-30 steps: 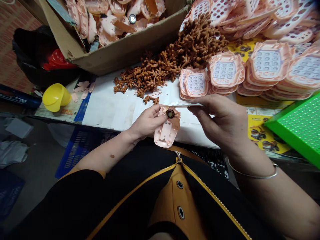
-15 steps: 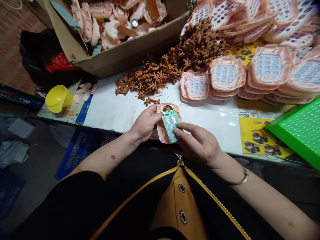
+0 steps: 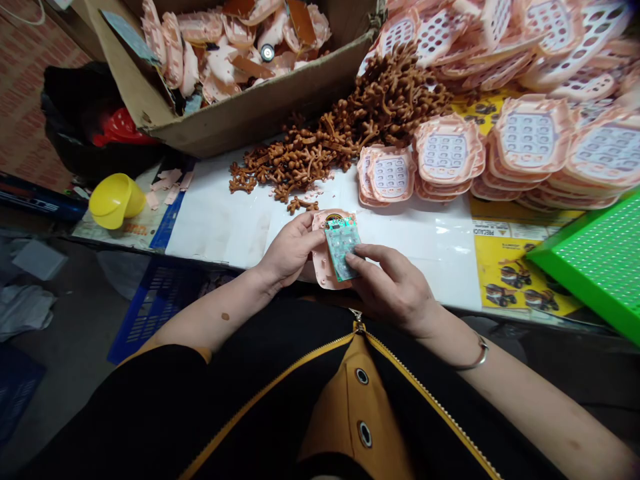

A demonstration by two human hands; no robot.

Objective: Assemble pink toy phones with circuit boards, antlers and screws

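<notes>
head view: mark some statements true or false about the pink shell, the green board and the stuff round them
1. The left hand holds the pink shell. True.
2. The right hand holds the green circuit board against that shell. True.
3. The yellow cup sits to the right of both hands. False: it is at the left, near the table's edge.
4. The cardboard box is empty. False: it is full of pink parts.
5. The heap of brown pieces lies between the box and the stacks of pink keypad covers. True.
</notes>
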